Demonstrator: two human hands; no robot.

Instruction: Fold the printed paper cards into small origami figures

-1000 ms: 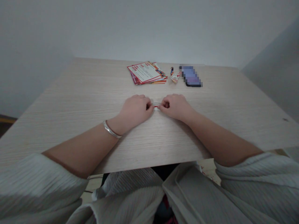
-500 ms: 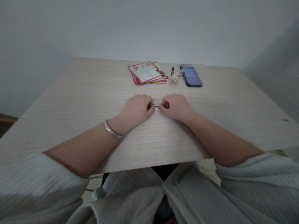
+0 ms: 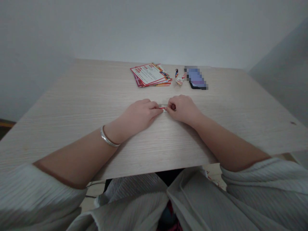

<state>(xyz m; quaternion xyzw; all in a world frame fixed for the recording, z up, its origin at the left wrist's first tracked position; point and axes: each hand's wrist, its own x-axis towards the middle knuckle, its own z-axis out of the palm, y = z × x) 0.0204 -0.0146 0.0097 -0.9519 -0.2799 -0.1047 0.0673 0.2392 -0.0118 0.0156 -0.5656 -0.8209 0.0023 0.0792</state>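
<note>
A narrow strip of folded paper (image 3: 163, 106), white with a red edge, spans the small gap between my two hands, just above the tabletop. My left hand (image 3: 142, 114) pinches its left end, thumb and fingers stretched along it. At the other end, my right hand (image 3: 183, 107) has curled fingers and a thumb closed on the strip. Most of the paper is hidden by my fingers. A silver bracelet (image 3: 107, 138) circles my left wrist.
Beyond my hands lies a stack of printed leaflets (image 3: 150, 74) with red borders. To its right are a small folded paper piece (image 3: 179, 79) and a phone (image 3: 196, 78) with a blurred screen. The pale wooden table (image 3: 72, 93) meets a wall at the back.
My left hand's fingers have straightened and reach further right along the paper strip. My left forearm has shifted slightly left and down. The right hand stays closed on the strip.
</note>
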